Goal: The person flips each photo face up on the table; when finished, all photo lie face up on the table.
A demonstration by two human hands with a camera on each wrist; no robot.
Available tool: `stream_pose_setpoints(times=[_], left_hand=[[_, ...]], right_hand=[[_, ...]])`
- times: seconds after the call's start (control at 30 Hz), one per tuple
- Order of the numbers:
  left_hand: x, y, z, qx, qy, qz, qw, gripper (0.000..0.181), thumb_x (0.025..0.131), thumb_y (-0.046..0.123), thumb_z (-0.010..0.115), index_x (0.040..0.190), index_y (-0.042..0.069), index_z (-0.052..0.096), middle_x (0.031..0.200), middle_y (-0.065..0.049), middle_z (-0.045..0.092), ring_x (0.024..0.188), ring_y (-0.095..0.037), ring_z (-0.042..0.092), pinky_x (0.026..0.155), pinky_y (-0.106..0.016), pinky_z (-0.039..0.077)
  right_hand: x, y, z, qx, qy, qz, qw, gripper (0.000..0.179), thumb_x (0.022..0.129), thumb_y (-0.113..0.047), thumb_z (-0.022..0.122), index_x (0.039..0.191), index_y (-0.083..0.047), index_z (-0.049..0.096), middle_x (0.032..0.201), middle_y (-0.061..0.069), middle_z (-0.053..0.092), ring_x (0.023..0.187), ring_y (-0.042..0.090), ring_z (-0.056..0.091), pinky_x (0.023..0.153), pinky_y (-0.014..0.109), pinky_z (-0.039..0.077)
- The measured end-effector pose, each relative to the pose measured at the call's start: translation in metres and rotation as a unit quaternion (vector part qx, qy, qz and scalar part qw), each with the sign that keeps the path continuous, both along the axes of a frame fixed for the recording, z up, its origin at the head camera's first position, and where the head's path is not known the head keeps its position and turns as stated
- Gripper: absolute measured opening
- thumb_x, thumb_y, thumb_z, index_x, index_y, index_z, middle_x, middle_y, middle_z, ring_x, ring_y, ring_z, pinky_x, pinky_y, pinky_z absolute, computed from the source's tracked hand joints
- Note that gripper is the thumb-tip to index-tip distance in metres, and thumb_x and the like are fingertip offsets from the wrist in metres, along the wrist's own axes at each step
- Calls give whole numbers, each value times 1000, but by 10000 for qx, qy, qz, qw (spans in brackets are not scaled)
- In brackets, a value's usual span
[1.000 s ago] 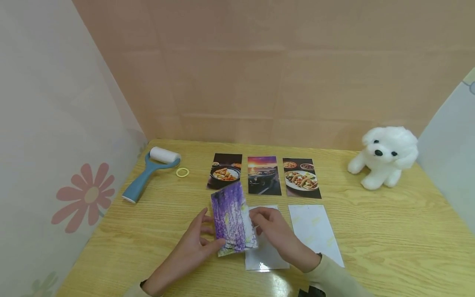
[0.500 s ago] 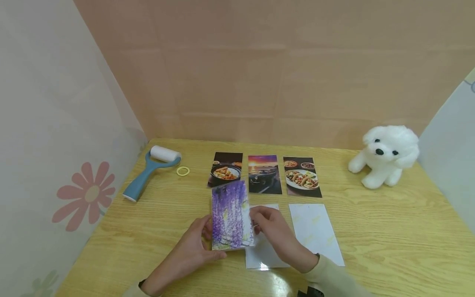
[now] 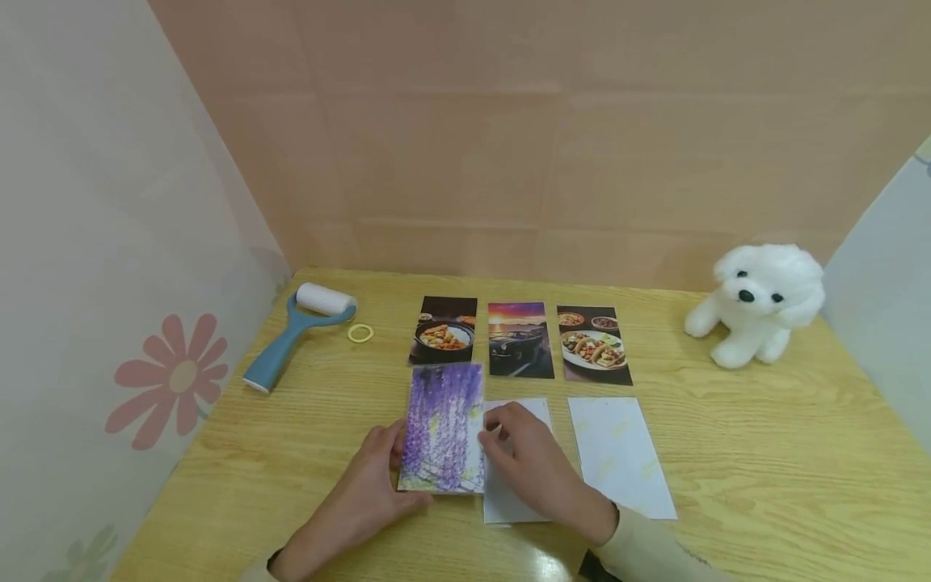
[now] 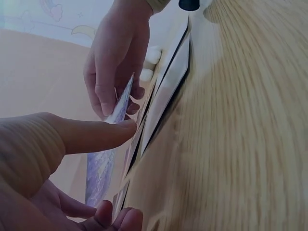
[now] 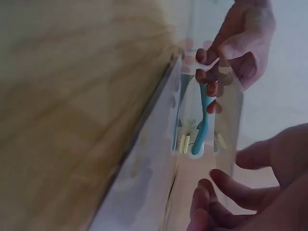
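My left hand (image 3: 367,485) holds a glossy picture card (image 3: 444,428) with purple hanging blossoms. Its thumb lies along the lower edge and its fingers sit behind the left side. At the card's right edge is my right hand (image 3: 538,465), thumb and forefinger pinching it. In the left wrist view the card (image 4: 101,173) stands tilted above the table between both hands. The card's back (image 5: 228,120) is shiny in the right wrist view and mirrors the fingers. A white face-down card (image 3: 509,493) lies under my right hand, partly hidden.
Another white face-down card (image 3: 621,461) lies to the right. Behind are a rice-dish card (image 3: 444,335), a car-at-sunset card (image 3: 520,343) and a taco card (image 3: 595,347). A blue-handled lint roller (image 3: 280,352), a yellow ring (image 3: 360,333) and a white plush dog (image 3: 756,307) stand farther out.
The blossom card has turned from a slant to nearly straight and shifted slightly left. My left thumb has slid from the card's front to its lower edge. The right hand stays at the right edge.
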State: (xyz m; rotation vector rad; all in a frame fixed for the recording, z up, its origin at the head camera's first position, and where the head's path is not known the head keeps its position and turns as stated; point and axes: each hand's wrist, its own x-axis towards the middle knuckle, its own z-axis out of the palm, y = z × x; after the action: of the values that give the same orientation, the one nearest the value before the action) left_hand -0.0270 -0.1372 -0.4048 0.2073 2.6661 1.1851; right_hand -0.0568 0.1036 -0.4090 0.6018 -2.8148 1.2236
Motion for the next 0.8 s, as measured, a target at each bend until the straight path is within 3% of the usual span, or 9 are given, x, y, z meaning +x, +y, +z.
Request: stream_pose_setpoints(times=[0.13,0.27,0.5,0.8], left_hand=[[2,-4,-1,-166,-28,-54,9998,102,70,27,94,147,-10,40,108,-4,49,96,-19,54,82,-36,51],[3,-7,-1,-271,-28,-113,9996,101,70,26,94,147,-11,40,107,-4,47,95,-19,55,81,-36,52],[7,-10,-4,-703,288,-95,9971,98,69,29,94,144,-11,45,108,-5,47,85,-14,45,73,-31,47],[13,-12,-7,-1129,546,-10,9921,88,69,32,94,138,-5,53,108,-4,49,90,-15,45,79,-36,48]], right_hand=[[1,0,-1,819,736,166,9938,14,96,-22,70,102,-9,71,100,3,59,89,20,55,80,43,46],[1,-1,-2,1233,1133,225,9856,17,92,-25,76,99,-10,72,101,4,54,87,20,48,78,42,38],[-1,-5,-4,1354,1171,239,9836,14,89,-28,78,92,-15,74,101,3,54,86,19,45,76,39,31],[-2,-15,-4,1423,1121,193,9833,14,84,-23,82,79,-18,70,100,3,58,88,21,48,76,41,33]])
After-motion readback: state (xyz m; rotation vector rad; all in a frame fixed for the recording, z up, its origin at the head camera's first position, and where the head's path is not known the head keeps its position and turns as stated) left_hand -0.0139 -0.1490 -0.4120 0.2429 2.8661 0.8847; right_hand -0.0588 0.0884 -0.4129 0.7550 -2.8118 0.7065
